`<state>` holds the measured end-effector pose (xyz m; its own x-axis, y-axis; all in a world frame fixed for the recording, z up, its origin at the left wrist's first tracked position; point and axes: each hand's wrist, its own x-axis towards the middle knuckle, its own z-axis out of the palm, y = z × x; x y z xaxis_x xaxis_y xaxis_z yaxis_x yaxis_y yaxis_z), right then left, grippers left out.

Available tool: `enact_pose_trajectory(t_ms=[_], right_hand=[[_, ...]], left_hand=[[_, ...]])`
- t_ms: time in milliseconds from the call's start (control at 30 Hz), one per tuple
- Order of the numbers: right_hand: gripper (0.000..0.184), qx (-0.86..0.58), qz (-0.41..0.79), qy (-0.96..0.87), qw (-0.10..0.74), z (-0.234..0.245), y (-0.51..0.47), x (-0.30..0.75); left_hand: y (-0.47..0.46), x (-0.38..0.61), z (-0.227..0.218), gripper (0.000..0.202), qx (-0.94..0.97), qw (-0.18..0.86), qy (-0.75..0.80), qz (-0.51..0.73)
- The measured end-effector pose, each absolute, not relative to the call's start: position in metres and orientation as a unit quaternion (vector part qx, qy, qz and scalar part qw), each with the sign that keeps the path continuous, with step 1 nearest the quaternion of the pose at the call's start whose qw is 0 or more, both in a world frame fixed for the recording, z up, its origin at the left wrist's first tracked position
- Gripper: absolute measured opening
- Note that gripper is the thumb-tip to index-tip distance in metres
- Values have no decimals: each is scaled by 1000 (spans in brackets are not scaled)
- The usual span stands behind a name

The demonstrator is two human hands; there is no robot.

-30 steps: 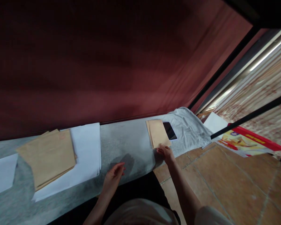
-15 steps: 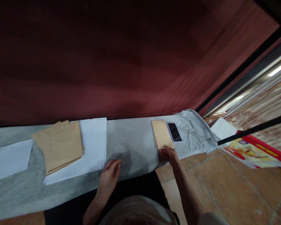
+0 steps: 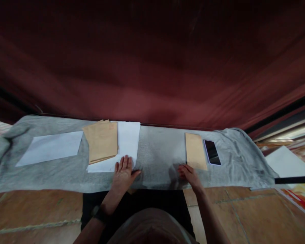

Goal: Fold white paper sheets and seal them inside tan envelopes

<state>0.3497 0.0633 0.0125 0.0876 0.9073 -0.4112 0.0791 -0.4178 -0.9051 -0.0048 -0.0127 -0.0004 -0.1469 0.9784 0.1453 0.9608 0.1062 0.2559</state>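
Lying on white rectangular paper (image 3: 129, 137): spread left hand (image 3: 122, 176), brown-paper envelopes (image 3: 103, 140) yet uneven; right of it: neat tan-paper envelope (image 3: 196, 151), half-curled right hand (image 3: 190, 175); neither gripping.

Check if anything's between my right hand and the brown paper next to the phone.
Nothing visible stands between them: your right hand is at the near left corner of the brown paper, though contact is unclear. The phone lies on the paper's right, out of the way.

Grey cloth-covered table (image 3: 160, 152) w/ white sheet (image 3: 52, 145) on L, white paper stack (image 3: 128, 140) mid-L, brown env. (image 3: 195, 150) & phone (image 3: 212, 152) on R
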Motion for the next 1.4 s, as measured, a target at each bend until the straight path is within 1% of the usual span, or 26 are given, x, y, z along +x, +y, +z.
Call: enact_pose_trajectory(t_ms=[133,200,333,467,533,667,700,833,900,933,1000,1067,1200,1267,1400], right_hand=[[25,-612,566,-427,351,6,65,329],[27,-610,559,-441,348,5,64,327],[31,-613,542,-459,345,5,64,328],[30,-615,531,-468,347,6,63,328],[30,-614,527,-470,353,7,62,327],[32,-604,536,-465,362,9,61,318],[33,-597,544,-464,363,10,60,313],[44,-554,601,-451,360,19,58,282],[52,-539,620,-445,357,25,57,267],[53,-526,631,-444,357,29,58,262],[50,-503,638,-450,372,33,59,257],[41,-494,630,-457,387,34,62,258],[27,-531,605,-437,401,25,66,273],[26,-557,593,-411,411,19,65,282],[27,-583,580,-379,423,8,60,302]], left_hand=[[-16,-18,4,36,648,115,725,204],[-17,-27,7,28,634,157,714,253],[-20,-36,16,29,543,220,730,352],[-15,-44,31,38,460,300,737,393],[-12,-48,39,42,433,320,732,417],[-9,-35,53,41,440,253,734,451],[-8,-25,56,38,477,236,723,441],[-4,40,57,18,570,254,667,407],[-3,75,54,20,681,197,620,336],[-2,91,53,20,699,194,607,325],[-4,117,50,18,720,190,587,317],[-8,135,49,17,759,171,557,290],[-14,143,46,12,793,172,517,273],[-14,132,42,16,787,173,522,282],[-17,87,28,34,741,148,581,301]])
